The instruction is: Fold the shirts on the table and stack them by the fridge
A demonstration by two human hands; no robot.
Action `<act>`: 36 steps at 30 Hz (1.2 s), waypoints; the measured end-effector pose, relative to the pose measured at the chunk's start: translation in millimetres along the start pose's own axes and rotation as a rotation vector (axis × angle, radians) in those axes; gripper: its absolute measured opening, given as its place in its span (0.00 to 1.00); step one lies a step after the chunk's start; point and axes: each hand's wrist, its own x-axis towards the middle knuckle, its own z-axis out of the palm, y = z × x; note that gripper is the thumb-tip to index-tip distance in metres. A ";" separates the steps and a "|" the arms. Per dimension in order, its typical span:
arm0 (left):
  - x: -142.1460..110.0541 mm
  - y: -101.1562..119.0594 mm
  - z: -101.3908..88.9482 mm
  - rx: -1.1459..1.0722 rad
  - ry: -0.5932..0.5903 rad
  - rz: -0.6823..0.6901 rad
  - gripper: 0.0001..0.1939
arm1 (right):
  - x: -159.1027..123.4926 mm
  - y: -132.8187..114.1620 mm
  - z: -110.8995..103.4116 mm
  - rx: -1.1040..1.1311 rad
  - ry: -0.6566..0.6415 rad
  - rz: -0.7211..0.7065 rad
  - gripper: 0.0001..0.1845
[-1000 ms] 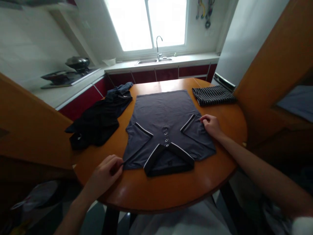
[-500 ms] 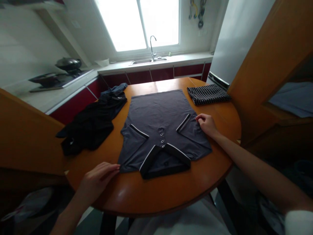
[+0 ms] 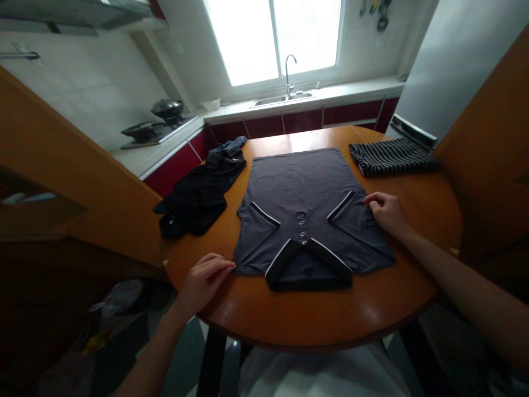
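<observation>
A dark grey polo shirt [image 3: 297, 182] lies spread on the wooden table, its black, white-edged collar [image 3: 309, 275] towards me. Both short sleeves are turned inward over the body, and a short button placket runs up from the collar. At the shirt's near left corner, my left hand [image 3: 204, 280] pinches the fabric between thumb and fingertips. On the other side, my right hand [image 3: 385, 212] has its fingers closed on the shirt's edge beside the right sleeve cuff.
Crumpled dark clothes [image 3: 196, 193] lie at the table's left. A folded black-and-white striped cloth [image 3: 392, 157] rests at the back right. Beyond the round table [image 3: 322, 325] are a sink [image 3: 281, 99], a stove with pans [image 3: 142, 131] and a grey refrigerator [image 3: 454, 71].
The head view has turned left, so everything sits further right in the picture. Both hands keep their places on the shirt, which lies as before.
</observation>
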 end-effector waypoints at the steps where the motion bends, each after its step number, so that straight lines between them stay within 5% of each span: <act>1: 1.8 1.4 1.0 0.004 0.006 0.011 0.08 | 0.1 -0.1 0.1 0.001 -0.003 0.003 0.13; 5: 14.5 20.6 7.7 -0.005 -0.030 0.030 0.10 | 0.5 -2.3 -1.5 -0.001 0.013 0.001 0.12; 9: 31.6 55.1 19.0 -0.047 -0.228 0.115 0.22 | -14.8 -24.6 -7.3 -0.019 -0.005 -0.168 0.12; 14: 49.1 79.5 38.8 -0.030 -0.461 0.206 0.45 | -74.9 -79.7 -9.4 0.001 -0.427 -0.524 0.18; 17: 53.3 77.6 47.7 -0.024 -0.553 0.249 0.56 | -108.2 -100.3 -8.2 -0.063 -0.744 -0.650 0.35; 20: 53.1 73.0 50.5 -0.016 -0.568 0.254 0.55 | -122.5 -103.0 -8.0 -0.109 -0.883 -0.687 0.51; 36: 46.5 65.9 43.2 0.009 -0.489 0.370 0.34 | -129.6 -87.1 -14.5 -0.181 -0.675 -0.818 0.34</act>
